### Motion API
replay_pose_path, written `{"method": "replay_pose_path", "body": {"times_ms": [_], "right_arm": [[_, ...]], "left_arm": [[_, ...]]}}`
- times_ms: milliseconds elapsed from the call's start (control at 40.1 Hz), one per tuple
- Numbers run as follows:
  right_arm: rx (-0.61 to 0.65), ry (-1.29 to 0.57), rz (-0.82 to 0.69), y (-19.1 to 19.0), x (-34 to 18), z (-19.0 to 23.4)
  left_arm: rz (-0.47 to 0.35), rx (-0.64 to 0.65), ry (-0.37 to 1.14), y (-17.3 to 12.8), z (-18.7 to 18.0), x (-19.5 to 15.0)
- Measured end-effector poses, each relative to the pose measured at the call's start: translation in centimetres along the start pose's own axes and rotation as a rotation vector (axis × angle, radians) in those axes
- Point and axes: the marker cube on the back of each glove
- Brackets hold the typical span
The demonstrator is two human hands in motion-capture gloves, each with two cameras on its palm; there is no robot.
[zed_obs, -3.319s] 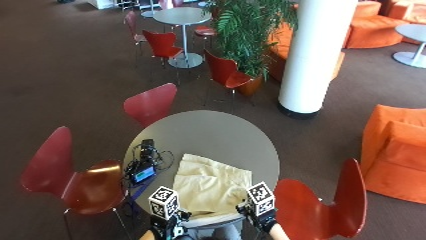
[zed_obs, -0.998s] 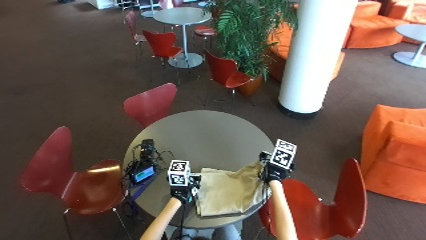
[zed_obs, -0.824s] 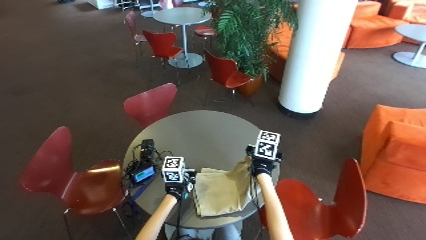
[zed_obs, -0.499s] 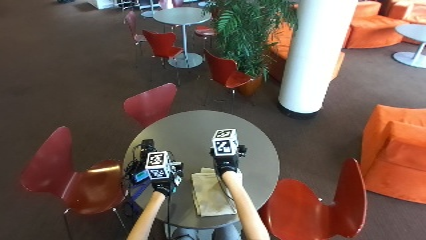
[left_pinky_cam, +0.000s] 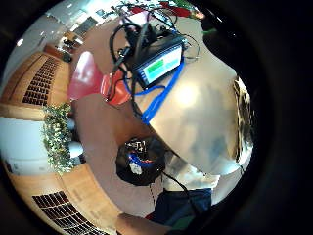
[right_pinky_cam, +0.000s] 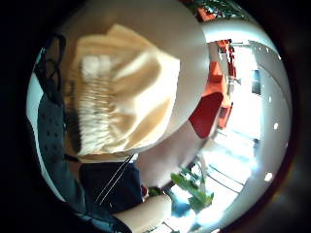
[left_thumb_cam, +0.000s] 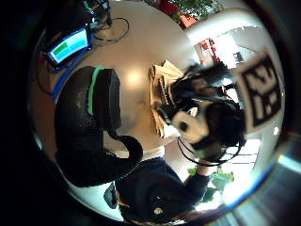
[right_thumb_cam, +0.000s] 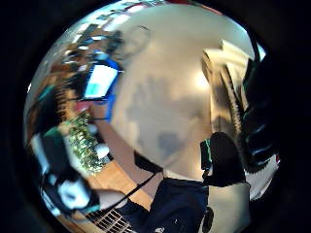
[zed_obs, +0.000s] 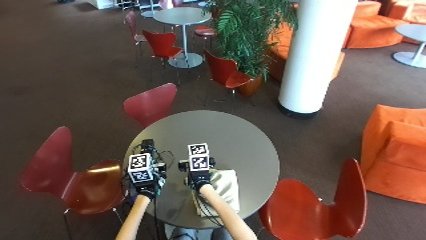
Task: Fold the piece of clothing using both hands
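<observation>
Scanning for writing, I read none on the cream garment. My right hand pinched its folded edge on the table; left hand, beside the garment, had curled fingers gripping nothing.

Folded garment on the table's near edge

The garment lay right of a device, both on the table.

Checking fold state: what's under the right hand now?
The cream garment, folded into a narrow stack on the round table. The right hand covers its left edge, so whether the layers line up there cannot be seen.
</observation>
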Motion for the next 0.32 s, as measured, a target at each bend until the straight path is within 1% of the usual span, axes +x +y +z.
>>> {"method": "replay_pose_path", "body": {"times_ms": [25, 50, 100, 200, 324], "right_arm": [[0.093, -0.015, -0.005, -0.1, 0.2, -0.8], [0.152, -0.029, -0.009, 0.3, 0.4, -1.7], [0.220, -0.045, -0.014, 1.4, 1.1, -3.4], [0.289, -0.046, -0.011, 3.3, 2.6, -5.4], [0.321, -0.056, 0.001, 3.6, 4.1, -5.5]], "left_arm": [[-0.003, -0.001, -0.004, 0.1, -0.1, -0.2], [-0.007, -0.001, -0.010, 0.2, -0.3, -0.5], [-0.018, -0.005, -0.030, 0.6, -0.7, -1.0], [-0.030, -0.011, -0.081, 1.5, -1.9, -2.1], [-0.037, 0.007, -0.079, 2.7, -3.6, -2.5]]}}
